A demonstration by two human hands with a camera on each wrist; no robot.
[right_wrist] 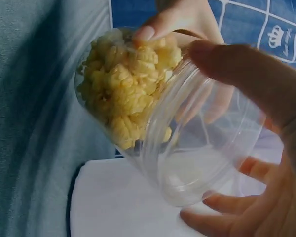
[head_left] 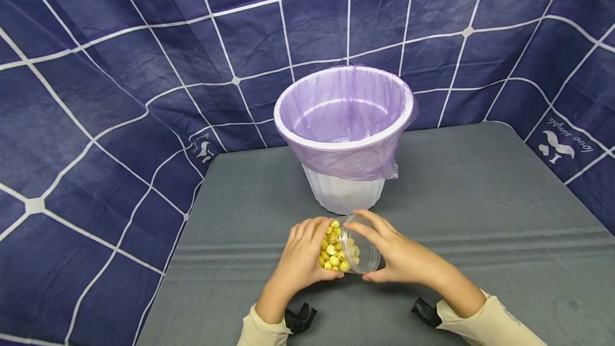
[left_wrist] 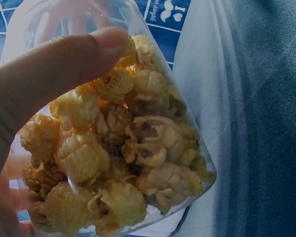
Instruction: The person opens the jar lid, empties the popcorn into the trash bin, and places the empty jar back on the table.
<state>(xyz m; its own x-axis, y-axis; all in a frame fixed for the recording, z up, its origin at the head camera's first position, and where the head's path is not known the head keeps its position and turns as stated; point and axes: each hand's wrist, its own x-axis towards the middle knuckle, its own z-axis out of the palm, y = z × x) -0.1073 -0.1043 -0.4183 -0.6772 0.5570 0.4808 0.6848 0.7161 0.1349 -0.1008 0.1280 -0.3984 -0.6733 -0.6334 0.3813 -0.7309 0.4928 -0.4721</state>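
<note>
A clear plastic jar [head_left: 362,258] lies tipped on its side between both hands, low over the grey surface. Yellow popcorn [head_left: 332,252] fills its left part. My left hand [head_left: 300,255] grips the popcorn-filled body, its thumb [left_wrist: 64,64] across the near wall in the left wrist view. My right hand [head_left: 405,258] spans the jar's clear right end, thumb below and fingers above. In the right wrist view, ridged rings [right_wrist: 163,118] circle the jar where the popcorn stops. Whether this clear end is a separate lid, I cannot tell.
Just behind the hands stands a white bin [head_left: 343,191] lined with a purple bag [head_left: 336,162]. Grey cloth [head_left: 230,260] covers the surface. Dark blue fabric [head_left: 144,95] with white lines hangs behind and at both sides.
</note>
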